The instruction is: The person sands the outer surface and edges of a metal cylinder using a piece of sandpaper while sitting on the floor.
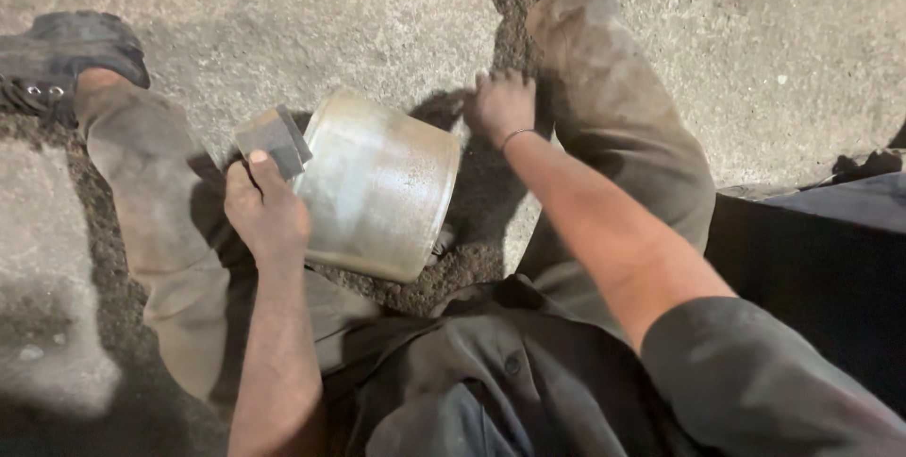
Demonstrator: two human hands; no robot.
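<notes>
Likely the metal pot (377, 183) rolls off, as the left hand (267, 212) only pinches a block (274, 141), the right hand (500, 103) spread on sand (444, 278)

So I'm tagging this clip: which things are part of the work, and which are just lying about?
In the work:
metal cylinder
grey block, held in left hand
right hand, reaching to the ground

Lying about:
dark sandy grit
concrete floor
</notes>
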